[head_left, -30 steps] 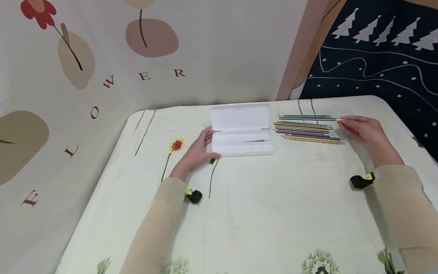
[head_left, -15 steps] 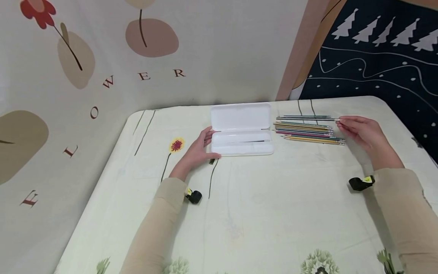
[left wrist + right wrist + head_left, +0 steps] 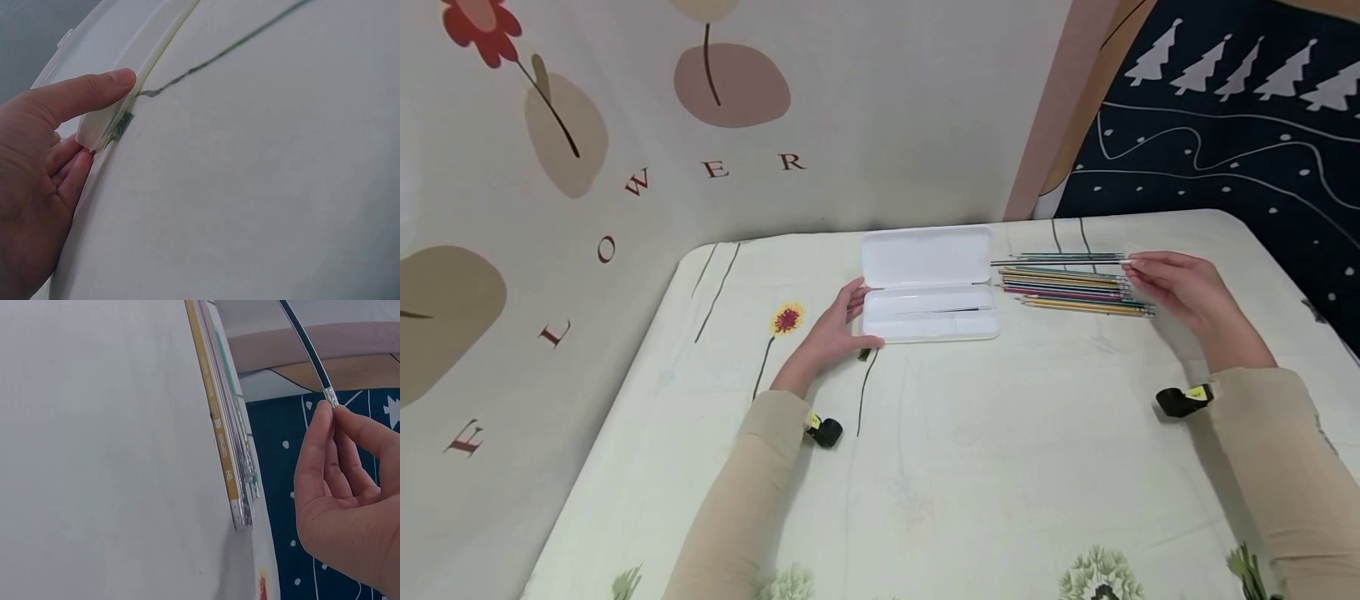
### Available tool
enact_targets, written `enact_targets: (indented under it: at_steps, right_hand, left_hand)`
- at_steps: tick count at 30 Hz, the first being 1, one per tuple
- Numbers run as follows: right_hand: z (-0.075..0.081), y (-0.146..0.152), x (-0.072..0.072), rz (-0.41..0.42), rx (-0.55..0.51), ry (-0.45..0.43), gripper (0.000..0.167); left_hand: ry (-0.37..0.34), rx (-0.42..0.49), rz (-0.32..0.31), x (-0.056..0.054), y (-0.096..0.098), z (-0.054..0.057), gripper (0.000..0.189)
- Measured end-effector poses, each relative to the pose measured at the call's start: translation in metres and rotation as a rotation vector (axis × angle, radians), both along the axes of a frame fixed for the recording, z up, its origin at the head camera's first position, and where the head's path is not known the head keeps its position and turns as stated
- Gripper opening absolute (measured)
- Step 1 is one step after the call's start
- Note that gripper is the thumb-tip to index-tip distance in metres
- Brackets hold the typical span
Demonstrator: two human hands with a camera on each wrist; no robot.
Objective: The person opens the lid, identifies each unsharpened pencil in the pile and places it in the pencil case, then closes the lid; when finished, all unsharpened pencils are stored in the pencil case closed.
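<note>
On the pale bench (image 3: 962, 442), near its far edge, a white box (image 3: 928, 333) lay open, with its lid (image 3: 927, 257) folded back flat on the side away from the person. The left hand (image 3: 831, 331) gripped the near left corner of the box, its thumb over the rim and its other fingers around the end and beneath the corner. Inside the tray lay one thin item (image 3: 962, 310), apparently a pencil, set lengthwise with its dark part to the right.

To the right of the box, the right hand (image 3: 1183, 292) pinched a dark pencil (image 3: 1060, 263) by its silvery end, between thumb and fingertips. That pencil pointed left, its far end close to the lid's right edge; whether the two touched could not be told. Near and below it were the other pencils (image 3: 1063, 287), side by side in a loose row, tips left and eraser ends right. A yellow pencil (image 3: 211, 394) marked HB lay on the near side of the row.

Beige sleeves (image 3: 722, 500) covered both forearms, and a small black device (image 3: 826, 432) sat at each wrist. Behind the bench hung a white cloth (image 3: 880, 125) with flowers and red letters, and a dark cloth (image 3: 1210, 167) with white trees.
</note>
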State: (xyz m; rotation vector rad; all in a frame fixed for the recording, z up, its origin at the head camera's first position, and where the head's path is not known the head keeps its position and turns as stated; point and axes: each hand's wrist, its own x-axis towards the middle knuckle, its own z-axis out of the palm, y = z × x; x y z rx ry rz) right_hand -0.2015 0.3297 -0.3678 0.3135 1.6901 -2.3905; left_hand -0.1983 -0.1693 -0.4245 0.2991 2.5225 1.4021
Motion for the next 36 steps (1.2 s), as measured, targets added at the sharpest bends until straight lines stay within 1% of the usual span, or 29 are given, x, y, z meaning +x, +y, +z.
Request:
enact_targets:
  at_steps: [9,18,24,31,36]
  right_hand:
    - [0.003,-0.016,-0.003,0.051,0.060,-0.006,0.011]
    - [0.001,-0.027,-0.008,0.080,0.146,-0.018,0.011]
    - [0.000,-0.036,-0.010,0.104,0.169,-0.026,0.012]
    - [-0.002,-0.045,-0.012,0.130,0.172,-0.013,0.011]
    - [-0.003,-0.052,-0.013,0.138,0.179,-0.004,0.014]
  left_hand:
    - [-0.005,0.005,0.000,0.001,0.000,0.001,0.109]
    - [-0.009,0.007,0.000,-0.001,-0.001,-0.002,0.110]
    - [-0.006,0.015,0.000,-0.001,-0.001,-0.002,0.111]
    - [-0.006,0.027,-0.004,-0.002,-0.001,-0.003,0.111]
    - [-0.007,0.030,-0.005,-0.002,-0.001,-0.003,0.111]
